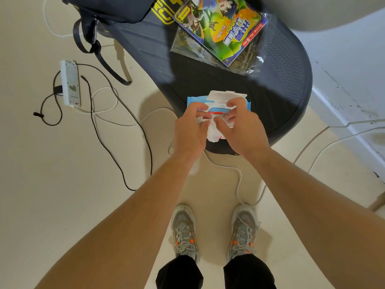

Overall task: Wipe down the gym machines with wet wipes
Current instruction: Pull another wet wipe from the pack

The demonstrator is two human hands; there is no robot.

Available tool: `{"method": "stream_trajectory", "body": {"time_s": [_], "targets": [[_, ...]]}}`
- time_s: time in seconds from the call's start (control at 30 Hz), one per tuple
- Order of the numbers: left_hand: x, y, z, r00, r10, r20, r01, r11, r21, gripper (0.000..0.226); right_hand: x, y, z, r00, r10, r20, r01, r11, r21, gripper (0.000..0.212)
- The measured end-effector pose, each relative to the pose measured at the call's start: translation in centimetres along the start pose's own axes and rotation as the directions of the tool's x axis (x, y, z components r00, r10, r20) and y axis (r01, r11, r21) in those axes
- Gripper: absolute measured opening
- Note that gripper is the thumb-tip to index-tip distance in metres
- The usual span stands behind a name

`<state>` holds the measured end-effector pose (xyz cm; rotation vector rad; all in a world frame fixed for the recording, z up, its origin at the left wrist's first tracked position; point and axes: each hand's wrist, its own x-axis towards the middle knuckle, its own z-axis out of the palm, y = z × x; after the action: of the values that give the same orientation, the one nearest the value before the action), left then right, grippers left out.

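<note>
The left hand point(190, 130) and right hand point(241, 128) pinch a crumpled white wet wipe point(212, 136). A blue plastic pack point(192, 100) lies beneath their fingertips.

Bright soft light, perhaps overhead; wide-angle edge distortion.

Dark machine deck on a pale floor, each with its own clutter.

The dark, rounded machine deck point(281, 65) runs from the upper middle of the frame to the centre. On its near end lies a blue pack of wet wipes point(192, 101), white lid point(227, 95) flipped up. Further up is a colourful comic book point(220, 28) on a clear plastic bag point(256, 59), and a dark backpack point(116, 7) sits on the deck at the top left, straps hanging off the edge. The cream floor point(52, 184) carries a white power strip point(70, 83) at left, loose black cables point(100, 130), white cables point(239, 176), and two grey shoes point(184, 230) at bottom centre.
</note>
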<state>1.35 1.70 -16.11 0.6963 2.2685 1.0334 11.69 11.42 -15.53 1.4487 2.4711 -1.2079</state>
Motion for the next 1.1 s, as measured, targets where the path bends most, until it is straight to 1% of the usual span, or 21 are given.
{"method": "stream_trajectory", "body": {"time_s": [0.03, 0.1, 0.2, 0.27, 0.33, 0.43, 0.53, 0.63, 0.67, 0.73, 0.77, 0.8, 0.83, 0.87, 0.9, 0.93, 0.97, 1.0, 1.03, 1.07, 1.1], "targets": [[0.0, -0.1, 0.1, 1.0, 0.005, 0.009, -0.005, 1.0, 0.004, 0.024, 0.3, -0.1, 0.2, 1.0, 0.021, -0.016, -0.021, 1.0, -0.013, 0.046], [-0.1, -0.4, 0.3, 1.0, 0.02, 0.012, -0.02, 1.0, 0.008, 0.021, 0.8, -0.1, 0.4, 0.999, 0.009, -0.049, -0.011, 0.999, -0.049, 0.037], [-0.2, -0.7, 0.4, 0.998, 0.049, 0.036, -0.052, 0.994, 0.096, 0.018, 0.9, 0.2, 0.7, 0.993, -0.087, -0.081, 0.073, 0.984, -0.162, 0.019], [-0.3, -0.7, 0.6, 0.996, 0.075, 0.048, -0.082, 0.98, 0.18, 0.019, 0.9, 0.4, 1.0, 0.988, -0.125, -0.087, 0.102, 0.967, -0.232, 0.014], [-0.4, -0.7, 0.6, 0.996, 0.075, 0.055, -0.086, 0.968, 0.236, 0.024, 0.9, 0.5, 1.2, 0.989, -0.109, -0.095, 0.083, 0.967, -0.243, 0.018], [-0.1, -1.2, 0.8, 0.994, 0.066, 0.087, -0.089, 0.952, 0.293, 0.03, 0.8, 0.8, 1.2, 0.987, -0.111, -0.12, 0.057, 0.92, -0.387, 0.026], [0.3, -1.8, 1.4, 0.998, 0.011, 0.057, -0.026, 0.963, 0.269, 0.018, 0.5, 1.3, 0.9, 0.992, -0.12, -0.035, 0.097, 0.916, -0.389, 0.028], [0.6, -2.0, 1.6, 0.997, 0.03, 0.077, -0.056, 0.926, 0.373, 0.021, -0.3, 2.1, 0.3, 0.988, -0.141, 0.055, 0.151, 0.89, -0.43, 0.031], [0.6, -1.9, 1.5, 0.995, 0.027, 0.093, -0.06, 0.924, 0.377, 0.021, -0.8, 2.3, 0.1, 0.987, -0.154, 0.05, 0.16, 0.892, -0.422, 0.031], [0.6, -1.5, 1.2, 0.991, 0.005, 0.137, -0.054, 0.933, 0.357, 0.02, -1.5, 2.1, -0.6, 0.985, -0.165, -0.059, 0.133, 0.923, -0.36, 0.031], [0.5, -1.3, 1.0, 0.987, -0.031, 0.161, -0.025, 0.941, 0.336, 0.019, -1.7, 1.7, -1.0, 0.977, -0.167, -0.132, 0.116, 0.938, -0.327, 0.034], [0.4, -1.1, 0.7, 0.981, -0.072, 0.178, 0.013, 0.95, 0.311, 0.021, -1.6, 1.1, -1.3, 0.967, -0.17, -0.191, 0.109, 0.949, -0.297, 0.043], [0.4, -1.0, 0.4, 0.977, -0.073, 0.202, 0.003, 0.944, 0.33, 0.027, -1.2, 0.5, -1.5, 0.961, -0.174, -0.213, 0.112, 0.955, -0.274, 0.056], [0.4, -1.0, 0.2, 0.971, -0.065, 0.228, -0.02, 0.936, 0.352, 0.035, -0.7, -0.2, -1.6, 0.968, -0.17, -0.187, 0.117, 0.957, -0.266, 0.07], [0.3, -1.1, -0.1, 0.967, -0.048, 0.249, -0.048, 0.93, 0.365, 0.04, -0.1, -0.8, -1.8, 0.979, -0.158, -0.125, 0.117, 0.951, -0.287, 0.082], [0.3, -1.1, -0.3, 0.966, -0.031, 0.258, -0.068, 0.927, 0.368, 0.042, 0.5, -1.4, -1.8, 0.987, -0.15, -0.057, 0.123, 0.935, -0.334, 0.088], [0.2, -1.2, -0.5, 0.965, -0.015, 0.262, -0.087, 0.923, 0.374, 0.042, 0.9, -1.6, -1.8, 0.988, -0.154, -0.011, 0.138, 0.914, -0.382, 0.085], [0.1, -1.3, -0.7, 0.969, -0.002, 0.247, -0.093, 0.923, 0.373, 0.039, 1.1, -1.7, -1.6, 0.985, -0.173, 0.008, 0.16, 0.896, -0.415, 0.076], [-0.2, -1.4, -1.0, 0.976, -0.003, 0.216, -0.073, 0.935, 0.347, 0.034, 1.0, -1.7, -1.5, 0.98, -0.199, 0.022, 0.188, 0.882, -0.433, 0.062], [-0.7, -1.5, -1.3, 0.983, -0.009, 0.184, -0.051, 0.947, 0.319, 0.028, 0.5, -1.6, -1.5, 0.975, -0.219, 0.038, 0.213, 0.875, -0.434, 0.049], [-1.1, -1.6, -1.6, 0.987, -0.005, 0.158, -0.047, 0.944, 0.326, 0.025, -0.1, -1.5, -1.4, 0.972, -0.228, 0.057, 0.23, 0.873, -0.43, 0.041]]}}
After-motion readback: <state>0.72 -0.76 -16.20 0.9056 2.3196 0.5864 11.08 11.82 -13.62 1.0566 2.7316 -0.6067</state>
